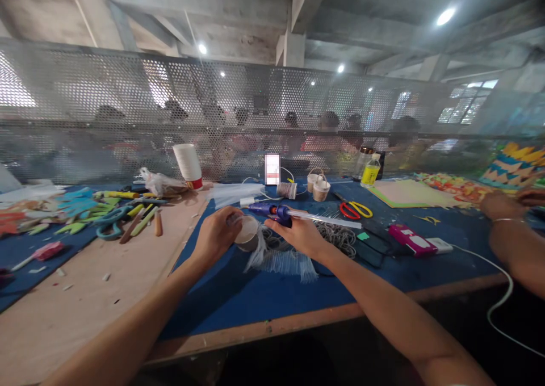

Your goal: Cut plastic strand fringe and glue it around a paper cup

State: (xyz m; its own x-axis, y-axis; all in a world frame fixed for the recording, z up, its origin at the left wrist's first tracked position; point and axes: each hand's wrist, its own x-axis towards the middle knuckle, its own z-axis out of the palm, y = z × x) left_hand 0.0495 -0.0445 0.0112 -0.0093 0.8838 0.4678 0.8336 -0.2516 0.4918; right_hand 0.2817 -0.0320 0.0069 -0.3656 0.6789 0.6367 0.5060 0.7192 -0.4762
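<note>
A blue glue gun [281,214] with a long clear glue stick out of its back is gripped in my right hand [300,234], its nozzle pointing left. Just below the nozzle is a small pale paper cup [247,234], and my left hand [219,231] has its fingers closed at the cup's upper left rim. Whether they pinch the rim or some clear material there is hard to tell. Translucent fringed strips [285,263] lie on the blue mat [238,301] beside the cup. Grey cord [338,238] is heaped behind my right hand.
Scissors [355,210], a magenta device [411,239] with a white cable, a yellow-labelled bottle [370,170] and small cups [321,189] are at centre and right. Stacked paper cups [187,163] and tools stand left. Another person's hands [502,207] are at far right.
</note>
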